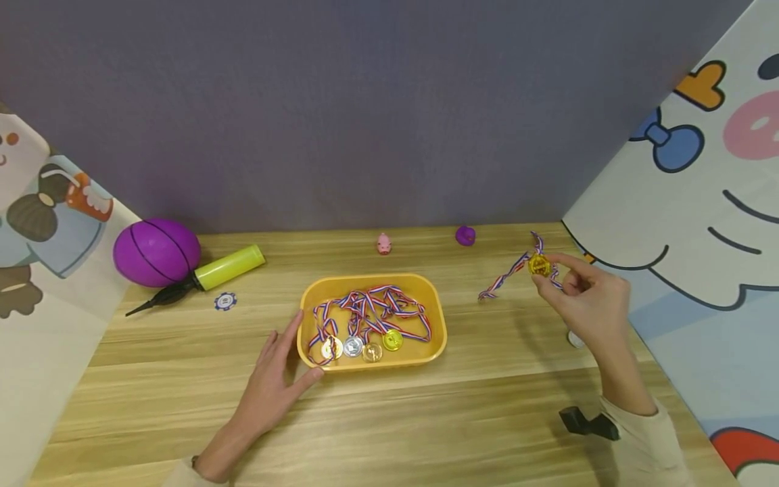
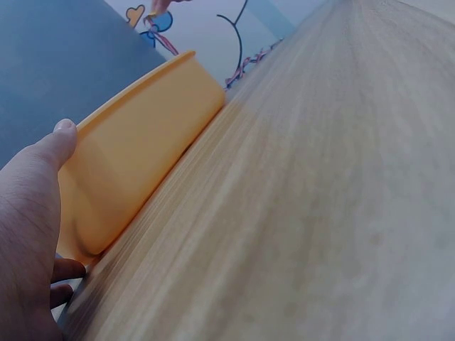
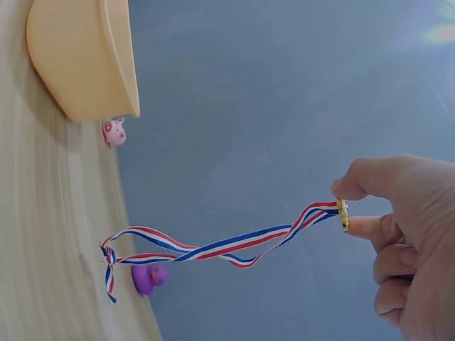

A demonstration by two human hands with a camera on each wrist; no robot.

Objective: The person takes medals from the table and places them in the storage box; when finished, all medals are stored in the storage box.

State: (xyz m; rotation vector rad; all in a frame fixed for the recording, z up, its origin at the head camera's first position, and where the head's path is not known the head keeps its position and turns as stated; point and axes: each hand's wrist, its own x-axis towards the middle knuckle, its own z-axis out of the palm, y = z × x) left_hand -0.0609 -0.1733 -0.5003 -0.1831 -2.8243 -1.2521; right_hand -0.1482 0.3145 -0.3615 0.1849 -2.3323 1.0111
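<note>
My right hand pinches a gold medal between thumb and index finger, raised over the right side of the table. Its red, white and blue ribbon trails down to a knotted end close to the tabletop. My left hand touches the left front corner of a yellow plastic basket, fingers straight along the left wall and thumb at the front rim. Inside the basket lie several medals, among them a silver medal and a gold medal, with tangled striped ribbons.
At the back left are a purple ball, a yellow-green hand pump and a poker chip. A pink toy pig and a purple toy duck stand behind the basket. A silver disc lies partly behind my right wrist.
</note>
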